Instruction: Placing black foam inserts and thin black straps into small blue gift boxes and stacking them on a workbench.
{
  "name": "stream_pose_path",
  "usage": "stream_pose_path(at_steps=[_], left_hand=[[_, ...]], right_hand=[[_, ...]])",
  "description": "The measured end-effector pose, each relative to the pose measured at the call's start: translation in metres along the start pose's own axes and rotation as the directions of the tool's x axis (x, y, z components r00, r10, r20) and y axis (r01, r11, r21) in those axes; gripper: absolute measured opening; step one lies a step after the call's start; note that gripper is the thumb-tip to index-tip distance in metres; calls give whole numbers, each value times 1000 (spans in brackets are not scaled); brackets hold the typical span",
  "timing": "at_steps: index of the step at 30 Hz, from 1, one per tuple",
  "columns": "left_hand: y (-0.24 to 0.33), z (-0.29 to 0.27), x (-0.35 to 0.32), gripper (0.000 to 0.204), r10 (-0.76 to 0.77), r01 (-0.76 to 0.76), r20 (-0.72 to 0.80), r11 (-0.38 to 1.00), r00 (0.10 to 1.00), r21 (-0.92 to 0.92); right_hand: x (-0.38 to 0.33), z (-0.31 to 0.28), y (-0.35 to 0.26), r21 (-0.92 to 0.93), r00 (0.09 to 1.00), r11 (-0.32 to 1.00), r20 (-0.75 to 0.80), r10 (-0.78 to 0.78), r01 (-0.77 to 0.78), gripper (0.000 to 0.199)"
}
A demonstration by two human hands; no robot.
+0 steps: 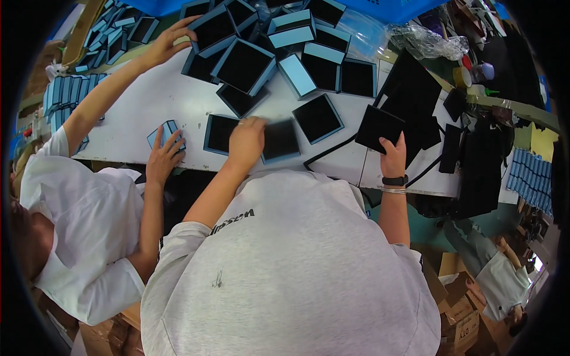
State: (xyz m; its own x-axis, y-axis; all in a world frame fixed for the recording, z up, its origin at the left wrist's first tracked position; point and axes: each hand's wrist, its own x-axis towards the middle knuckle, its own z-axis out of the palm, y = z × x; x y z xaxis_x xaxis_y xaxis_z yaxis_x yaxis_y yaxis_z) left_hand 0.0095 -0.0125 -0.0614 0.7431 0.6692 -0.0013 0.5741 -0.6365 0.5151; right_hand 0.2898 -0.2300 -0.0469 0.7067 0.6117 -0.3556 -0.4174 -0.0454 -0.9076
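Observation:
My left hand [246, 141] is closed at the edge of a shallow light-blue box with a black inside [283, 141], which is blurred by motion. The fingertips are partly hidden. Just left of that hand lies another open box [218, 134], its black inside facing up. My right hand [394, 155] grips a black square pad [379, 128], thumb on top and fingers underneath out of sight. The pad is held over the table's right part, beside a stack of larger black sheets [418, 80]. A third open box [319, 118] rests between my hands, farther back.
A heap of blue boxes [243, 65] fills the back of the white table [127, 121]. At the left, a co-worker's one hand [172, 41] touches the heap; the other hand [164, 159] holds a small blue box. Blue stacks [531, 181] stand far right, near tape rolls [461, 77].

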Motion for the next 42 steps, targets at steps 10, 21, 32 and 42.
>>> stream_pose_path(at_steps=[10,21,32,42], left_hand=[[84,5,15,41,212,-216,291,976,933,-18],[22,-27,4,18,233,-200,282,970,931,-141],[53,-131,135,26,242,-305,-203,872,949,-384],[37,-44,156,32,495,-536,277,839,824,95]], right_hand=[[-2,53,17,-248,965,938,40,261,-243,59],[-3,63,23,-291,877,907,287,386,-304,37],[106,42,-57,326,970,940,241,18,-99,45],[387,153,-162,-868,837,-55,490,-243,493,78]])
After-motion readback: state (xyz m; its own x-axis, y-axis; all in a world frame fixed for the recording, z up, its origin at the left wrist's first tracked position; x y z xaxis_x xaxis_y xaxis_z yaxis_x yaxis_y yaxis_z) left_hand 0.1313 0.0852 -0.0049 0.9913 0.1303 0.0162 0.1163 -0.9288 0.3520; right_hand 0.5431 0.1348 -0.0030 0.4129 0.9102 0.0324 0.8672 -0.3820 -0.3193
